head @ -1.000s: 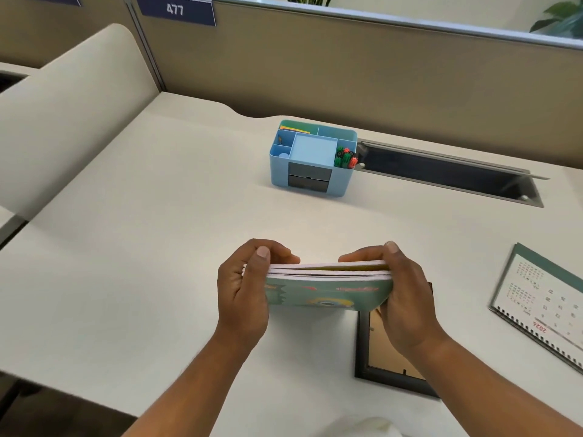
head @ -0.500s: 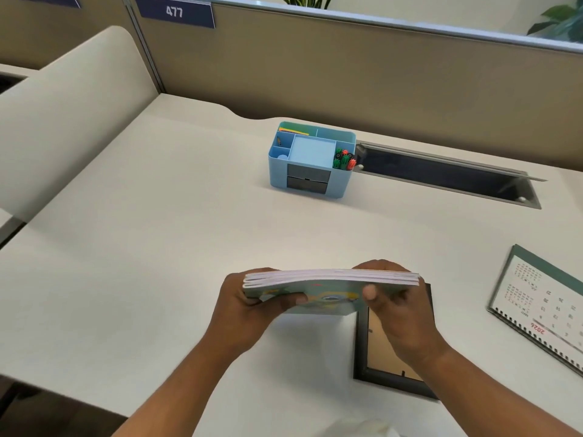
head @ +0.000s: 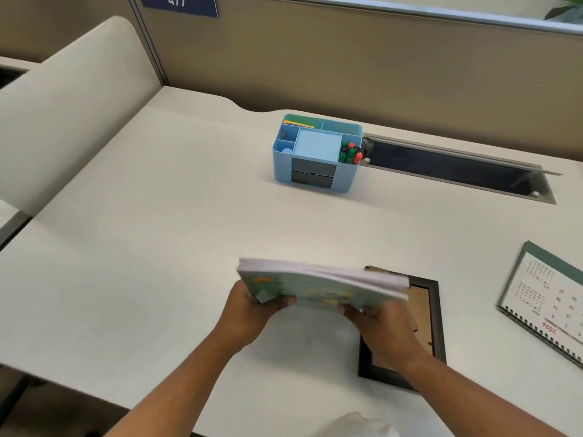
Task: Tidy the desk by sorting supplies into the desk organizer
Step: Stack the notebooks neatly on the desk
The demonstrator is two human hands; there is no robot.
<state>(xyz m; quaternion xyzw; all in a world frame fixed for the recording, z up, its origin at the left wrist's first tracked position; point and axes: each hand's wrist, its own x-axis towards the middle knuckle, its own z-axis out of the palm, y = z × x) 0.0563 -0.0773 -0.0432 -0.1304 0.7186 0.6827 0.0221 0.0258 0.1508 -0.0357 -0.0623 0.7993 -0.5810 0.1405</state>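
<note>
A stack of thin booklets (head: 318,287) with green covers is held above the desk, near its front edge. My left hand (head: 249,313) grips the stack's left end from below. My right hand (head: 383,329) holds its right side from underneath. The stack tilts, left end higher, and is blurred. A light blue desk organizer (head: 315,152) stands at the back middle of the white desk (head: 142,247). It has two grey drawers, green and red pens in its right slot and yellow paper at its back left.
A black picture frame (head: 430,326) lies flat under my right wrist. A spiral desk calendar (head: 549,298) lies at the right edge. An open cable tray (head: 454,167) runs along the back right, beside the organizer. Tan partitions (head: 378,64) wall the back.
Both hands have shifted from the ends of the stack to beneath it. The booklets have turned from edge-on to tilted, and moved slightly forward.
</note>
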